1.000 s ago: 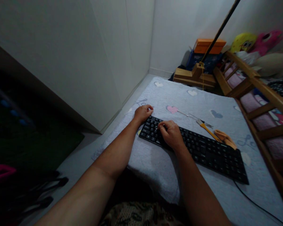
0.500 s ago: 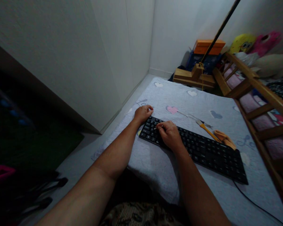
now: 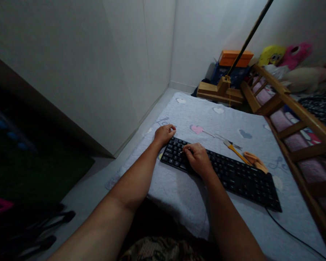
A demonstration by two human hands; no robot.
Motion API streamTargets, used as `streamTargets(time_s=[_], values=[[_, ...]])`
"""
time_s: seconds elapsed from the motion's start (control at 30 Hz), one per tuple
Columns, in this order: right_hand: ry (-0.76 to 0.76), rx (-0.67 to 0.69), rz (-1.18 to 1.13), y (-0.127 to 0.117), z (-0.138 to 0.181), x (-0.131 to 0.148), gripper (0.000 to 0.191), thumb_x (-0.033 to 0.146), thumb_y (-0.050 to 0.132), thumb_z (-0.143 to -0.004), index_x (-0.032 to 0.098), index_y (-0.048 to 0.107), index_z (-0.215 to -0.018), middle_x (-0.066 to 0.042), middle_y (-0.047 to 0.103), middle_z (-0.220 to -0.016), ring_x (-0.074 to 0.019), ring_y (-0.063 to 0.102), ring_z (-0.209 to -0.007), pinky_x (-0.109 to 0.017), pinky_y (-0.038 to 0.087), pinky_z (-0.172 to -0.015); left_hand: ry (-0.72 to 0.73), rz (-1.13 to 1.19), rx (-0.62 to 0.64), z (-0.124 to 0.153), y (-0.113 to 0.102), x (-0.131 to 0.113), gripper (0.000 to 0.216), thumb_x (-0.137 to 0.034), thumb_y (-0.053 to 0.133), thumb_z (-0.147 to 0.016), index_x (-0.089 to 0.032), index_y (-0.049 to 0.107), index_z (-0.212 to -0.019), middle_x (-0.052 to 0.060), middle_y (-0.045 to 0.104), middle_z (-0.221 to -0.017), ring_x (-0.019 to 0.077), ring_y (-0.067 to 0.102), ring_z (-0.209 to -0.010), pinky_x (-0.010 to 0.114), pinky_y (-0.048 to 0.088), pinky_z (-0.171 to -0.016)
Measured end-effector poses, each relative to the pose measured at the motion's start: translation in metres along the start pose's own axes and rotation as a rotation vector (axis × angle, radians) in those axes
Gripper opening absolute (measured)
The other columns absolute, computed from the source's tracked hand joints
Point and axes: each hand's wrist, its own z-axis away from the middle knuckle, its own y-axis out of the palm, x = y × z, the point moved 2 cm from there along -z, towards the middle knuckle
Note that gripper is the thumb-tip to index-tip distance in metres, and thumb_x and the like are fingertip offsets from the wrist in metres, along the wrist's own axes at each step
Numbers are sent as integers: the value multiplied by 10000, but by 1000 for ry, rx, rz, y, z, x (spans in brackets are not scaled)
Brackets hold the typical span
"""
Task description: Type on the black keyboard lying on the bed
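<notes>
Your view has swung slightly since the earlier frames, bringing the orange box (image 3: 236,58), yellow toy (image 3: 271,55), pink toy (image 3: 297,55) and wooden rail (image 3: 293,127) further left and a little lower. Your left hand (image 3: 163,135) and right hand (image 3: 197,157) have hardly shifted against the keyboard (image 3: 240,175).

That keyboard lies slantwise on the cloth-covered surface (image 3: 233,224), its left end up by your left hand and its right end nearer you, with the cable (image 3: 290,233) trailing off to the right from its near edge. Your right hand is over the keys left of the middle, thumb and forefinger pinching a small pale thing (image 3: 182,151), too small to name. Your left hand is just beside the keyboard's far left corner, fingers curled and thumb close to the forefinger; you can't tell from here whether it presses on the keyboard or grips anything.

Beyond the keyboard you have the brush (image 3: 236,151), its yellow handle slanting toward the orange cloth (image 3: 254,162), which lies along the far edge. Near the bristles lies a thin metal tool (image 3: 220,137), its shape hard to make out.
</notes>
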Motion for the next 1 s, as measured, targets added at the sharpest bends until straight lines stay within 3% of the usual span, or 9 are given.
streamTargets(time_s=[1.0], values=[[-31, 6, 4, -1, 8, 4, 184, 164, 523, -902, 207, 702, -913, -62, 712, -890, -230, 572, -908, -388, 428, -865, -1, 7, 5, 2, -1, -1, 237, -331, 545, -832, -212, 707, -957, 4, 667, -744, 136, 576, -685, 244, 365, -604]])
